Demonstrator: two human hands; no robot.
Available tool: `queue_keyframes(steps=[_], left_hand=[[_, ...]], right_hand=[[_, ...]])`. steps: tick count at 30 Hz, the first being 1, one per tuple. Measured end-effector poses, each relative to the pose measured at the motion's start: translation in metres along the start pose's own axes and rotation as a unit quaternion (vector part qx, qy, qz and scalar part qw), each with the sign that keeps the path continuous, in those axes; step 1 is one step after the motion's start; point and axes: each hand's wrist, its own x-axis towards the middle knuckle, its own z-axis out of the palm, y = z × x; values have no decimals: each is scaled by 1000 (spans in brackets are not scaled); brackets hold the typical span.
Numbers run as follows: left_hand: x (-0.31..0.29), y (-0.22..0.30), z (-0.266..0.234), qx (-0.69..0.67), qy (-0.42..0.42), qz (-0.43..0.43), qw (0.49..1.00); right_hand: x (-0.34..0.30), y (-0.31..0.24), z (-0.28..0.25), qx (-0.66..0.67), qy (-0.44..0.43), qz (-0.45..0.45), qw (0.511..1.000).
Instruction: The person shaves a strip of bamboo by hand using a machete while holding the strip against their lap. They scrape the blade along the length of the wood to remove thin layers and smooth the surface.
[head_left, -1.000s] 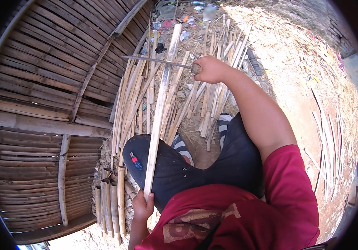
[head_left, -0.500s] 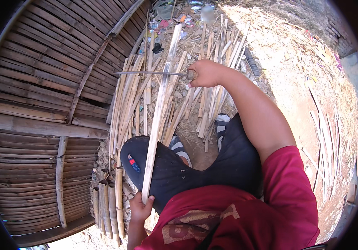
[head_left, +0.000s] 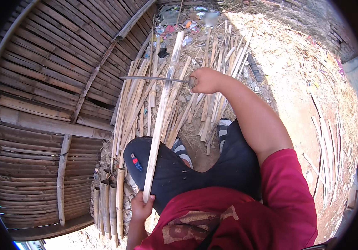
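My left hand (head_left: 142, 205) is closed round the near end of a long, pale bamboo strip (head_left: 159, 135). The strip slants away across my left thigh, its far end raised over the ground. My right hand (head_left: 206, 80), out ahead, is wrapped round the handle of a long machete (head_left: 145, 78). Its thin dark blade points left and lies across the strip's upper part, at a dark stained stretch. The cutting edge is too thin to make out from here.
Split bamboo strips (head_left: 131, 100) lie in piles beyond my knees and feet. A slatted bamboo wall (head_left: 41, 62) rises on the left, with upright bamboo poles (head_left: 112, 212) at its foot. Litter (head_left: 170, 29) is scattered at the back; more strips (head_left: 326, 154) lie far right.
The machete and my right hand sit slightly lower in the picture, but the whole view has shifted too. Both hands keep their holds, and the blade still crosses the strip.
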Motion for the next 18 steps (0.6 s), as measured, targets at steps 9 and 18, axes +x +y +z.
queue_keyframes(steps=[9, 18], left_hand=[[-1, -10, -1, 3, -6, -3, 1000], [-2, -9, 2, 4, -2, 5, 1000]], right_hand=[[5, 14, 0, 7, -79, 25, 997], [-4, 14, -15, 174, 29, 76, 981]])
